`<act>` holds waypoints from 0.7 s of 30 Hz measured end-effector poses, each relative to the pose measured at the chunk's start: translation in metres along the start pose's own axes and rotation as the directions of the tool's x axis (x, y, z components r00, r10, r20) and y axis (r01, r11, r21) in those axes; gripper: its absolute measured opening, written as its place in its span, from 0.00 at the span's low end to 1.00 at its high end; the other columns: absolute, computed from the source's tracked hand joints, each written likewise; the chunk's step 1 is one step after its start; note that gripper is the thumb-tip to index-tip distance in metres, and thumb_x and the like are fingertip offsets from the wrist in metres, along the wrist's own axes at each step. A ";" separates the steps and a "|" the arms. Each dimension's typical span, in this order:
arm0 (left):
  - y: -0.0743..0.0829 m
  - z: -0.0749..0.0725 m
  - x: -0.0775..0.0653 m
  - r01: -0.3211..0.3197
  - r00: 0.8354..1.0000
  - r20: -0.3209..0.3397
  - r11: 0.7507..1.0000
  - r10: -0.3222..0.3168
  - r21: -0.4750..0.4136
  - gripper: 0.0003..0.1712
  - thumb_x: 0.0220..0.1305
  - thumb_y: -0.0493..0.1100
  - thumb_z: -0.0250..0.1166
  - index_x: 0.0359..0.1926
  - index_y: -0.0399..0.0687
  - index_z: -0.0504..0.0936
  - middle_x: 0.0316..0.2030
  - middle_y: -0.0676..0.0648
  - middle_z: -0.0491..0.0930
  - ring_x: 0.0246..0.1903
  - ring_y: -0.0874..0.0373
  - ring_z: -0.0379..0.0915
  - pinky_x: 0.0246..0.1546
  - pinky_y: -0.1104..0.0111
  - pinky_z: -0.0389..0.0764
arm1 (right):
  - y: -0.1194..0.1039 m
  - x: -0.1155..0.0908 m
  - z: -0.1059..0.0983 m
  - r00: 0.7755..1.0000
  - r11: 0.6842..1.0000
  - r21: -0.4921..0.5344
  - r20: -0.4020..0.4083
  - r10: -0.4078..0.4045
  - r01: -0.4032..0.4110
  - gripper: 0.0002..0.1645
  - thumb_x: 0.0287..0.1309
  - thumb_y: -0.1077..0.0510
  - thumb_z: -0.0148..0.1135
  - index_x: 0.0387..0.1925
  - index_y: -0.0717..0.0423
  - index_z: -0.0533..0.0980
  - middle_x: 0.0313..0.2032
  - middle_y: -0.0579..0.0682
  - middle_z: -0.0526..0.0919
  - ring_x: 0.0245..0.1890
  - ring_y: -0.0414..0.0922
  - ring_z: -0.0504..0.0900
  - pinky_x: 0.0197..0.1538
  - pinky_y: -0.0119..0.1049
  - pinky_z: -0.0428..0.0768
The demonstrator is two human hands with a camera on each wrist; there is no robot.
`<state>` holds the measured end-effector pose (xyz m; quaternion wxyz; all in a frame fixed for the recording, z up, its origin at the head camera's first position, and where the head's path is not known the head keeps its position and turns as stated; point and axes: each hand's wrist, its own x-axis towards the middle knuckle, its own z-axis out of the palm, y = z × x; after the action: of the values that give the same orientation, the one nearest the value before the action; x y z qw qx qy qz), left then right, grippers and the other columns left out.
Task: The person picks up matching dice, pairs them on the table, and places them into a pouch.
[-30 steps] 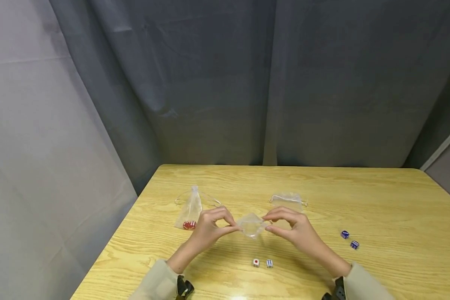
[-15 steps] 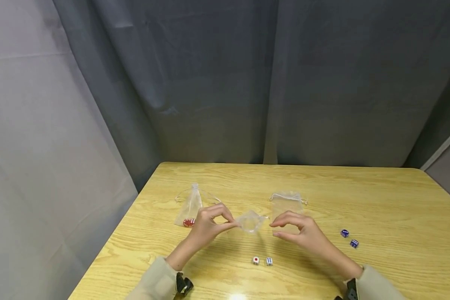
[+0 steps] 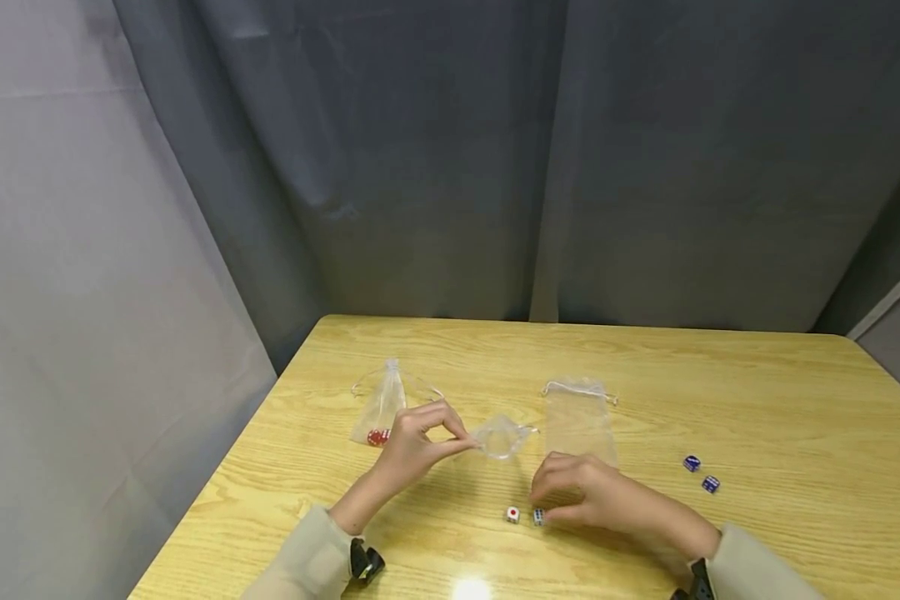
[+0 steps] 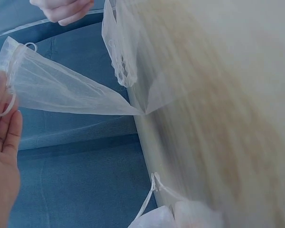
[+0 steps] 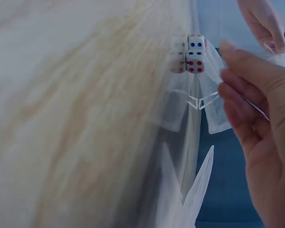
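Observation:
My left hand [image 3: 412, 447] pinches the edge of a small sheer drawstring bag [image 3: 499, 437], whose mouth gapes upward. The left wrist view shows the same bag [image 4: 66, 88] hanging down towards the table, with nothing visible inside. Lower right of it, my right hand [image 3: 588, 492] is beside two white dice, thumb and fingers apart. A white die [image 3: 538, 517] lies by its thumb tip; another white die [image 3: 512, 515] with a red spot on top lies just left. From the right wrist, a gap shows between the fingers and the dice [image 5: 195, 61].
Behind my left hand lies a sheer bag [image 3: 382, 408] with red dice [image 3: 378, 437] in it. A flat sheer bag [image 3: 579, 421] lies beyond my right hand. To the right are two blue dice [image 3: 692, 463]. A dark curtain [image 3: 435, 167] hangs behind the table [image 3: 757, 392].
My right hand has let go of the bag's edge and moved down to the white dice. My left hand keeps its pinch on the bag, nearly in place.

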<state>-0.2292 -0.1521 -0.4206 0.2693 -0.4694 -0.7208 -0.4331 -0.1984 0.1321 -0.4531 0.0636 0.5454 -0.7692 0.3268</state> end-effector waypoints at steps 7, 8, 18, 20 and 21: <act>-0.001 0.000 -0.001 -0.002 1.000 0.002 1.000 0.002 0.007 0.10 0.44 0.31 0.77 0.24 0.43 0.83 0.23 0.47 0.84 0.25 0.60 0.80 0.38 0.72 0.85 | -0.004 0.000 0.001 0.994 0.993 -0.115 0.101 0.051 -0.039 0.11 0.55 0.54 0.70 0.42 0.46 0.84 0.41 0.38 0.83 0.43 0.32 0.78 0.46 0.25 0.82; -0.001 0.001 -0.001 -0.001 1.000 0.002 1.000 0.001 0.006 0.10 0.44 0.31 0.77 0.24 0.43 0.83 0.23 0.47 0.84 0.25 0.60 0.80 0.38 0.72 0.85 | -0.004 0.001 0.001 0.993 0.990 -0.135 0.104 0.051 -0.037 0.11 0.55 0.54 0.70 0.42 0.47 0.84 0.41 0.38 0.83 0.43 0.32 0.78 0.46 0.24 0.82; 0.000 0.001 0.000 -0.006 1.000 0.001 1.000 0.006 -0.002 0.09 0.44 0.31 0.77 0.24 0.43 0.83 0.23 0.46 0.84 0.26 0.59 0.80 0.37 0.73 0.85 | -0.002 -0.001 0.004 0.998 0.983 -0.184 0.057 0.011 0.000 0.10 0.53 0.56 0.72 0.39 0.47 0.84 0.38 0.38 0.83 0.40 0.31 0.78 0.45 0.21 0.80; 0.000 0.001 0.000 -0.006 1.000 0.002 1.000 0.006 -0.004 0.10 0.44 0.31 0.77 0.24 0.42 0.83 0.23 0.46 0.84 0.26 0.59 0.80 0.37 0.72 0.85 | -0.003 -0.002 0.004 1.000 0.988 -0.153 0.002 -0.007 0.008 0.10 0.54 0.57 0.71 0.40 0.47 0.84 0.38 0.38 0.83 0.40 0.31 0.78 0.43 0.21 0.80; 0.000 0.001 0.000 -0.004 1.000 0.002 1.000 0.004 -0.007 0.10 0.44 0.31 0.77 0.24 0.42 0.83 0.23 0.45 0.84 0.26 0.59 0.80 0.37 0.72 0.85 | -0.003 -0.002 0.004 0.999 0.991 -0.135 -0.033 -0.016 0.011 0.10 0.54 0.58 0.71 0.40 0.47 0.83 0.38 0.38 0.82 0.40 0.32 0.78 0.43 0.21 0.80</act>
<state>-0.2294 -0.1516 -0.4210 0.2679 -0.4722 -0.7187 -0.4345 -0.1942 0.1312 -0.4555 0.1154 0.5394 -0.7848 0.2827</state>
